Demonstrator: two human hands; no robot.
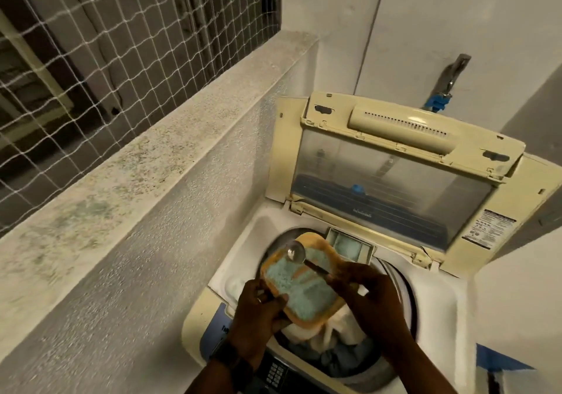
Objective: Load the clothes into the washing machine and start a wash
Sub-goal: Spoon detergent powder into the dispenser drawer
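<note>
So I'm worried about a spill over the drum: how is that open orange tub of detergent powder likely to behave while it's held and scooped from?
The orange tub looks nearly full of loose blue powder, so it is probably fairly heavy and apt to spill if tilted further. It has no lid on, and only the left hand grips its edge, so a push from the spoon in the right hand might tip it.

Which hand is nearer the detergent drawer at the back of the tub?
Right. The right hand holds the spoon just in front of the detergent drawer; the left hand grips the powder container farther forward and left.
</note>
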